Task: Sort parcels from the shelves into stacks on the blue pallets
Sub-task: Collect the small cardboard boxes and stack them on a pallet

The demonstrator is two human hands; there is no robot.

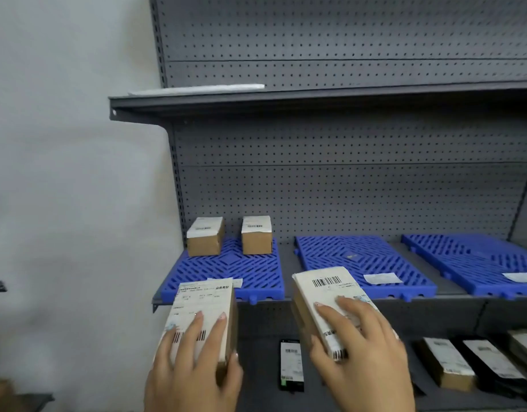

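While hands grip a parcel (201, 319) each | left pallet (226, 272): two boxes (205, 236)

Left hand (193, 361) grips labelled parcel (202, 313); right hand (360, 349) grips second parcel (324, 298). Two small boxes (205, 237) (256, 234) on left blue pallet (241, 272), shelf (289, 263).

Label print on the held parcels (202, 319) is blurred; the right pallet (476, 263) seems cut off by the edge.
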